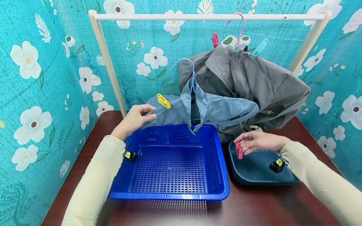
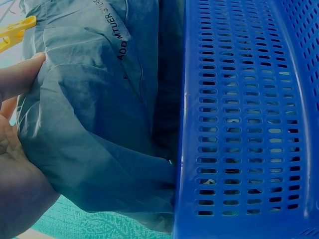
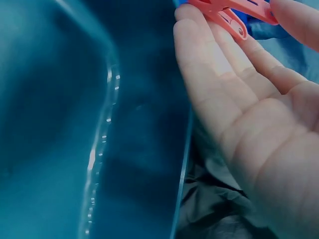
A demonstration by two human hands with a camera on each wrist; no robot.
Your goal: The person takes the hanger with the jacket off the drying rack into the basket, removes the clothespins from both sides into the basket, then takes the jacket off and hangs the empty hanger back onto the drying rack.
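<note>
My left hand (image 1: 133, 118) holds one side of a blue-grey jacket (image 1: 212, 110) between thumb and fingers, just beside a yellow clothespin (image 1: 163, 101) clipped on the cloth. A light blue hanger (image 1: 193, 69) sits in the jacket's neck, its hook below the rail in the head view. Black lettering shows on the jacket cloth (image 2: 94, 109) in the left wrist view. Over the dark blue-green tub (image 1: 261, 165), my right hand (image 1: 261, 141) pinches a pink clothespin (image 1: 239, 150) between thumb and fingertips. The right wrist view shows this clothespin (image 3: 227, 15) at the fingertips.
Behind, a grey jacket (image 1: 255, 82) hangs by a pink hanger (image 1: 241, 26) from a white rail (image 1: 160, 16), with a red-pink clothespin (image 1: 215, 39) and a light blue one (image 1: 260, 48). A blue perforated basket (image 1: 171, 198) stands below the blue-grey jacket on the brown table (image 1: 164, 224).
</note>
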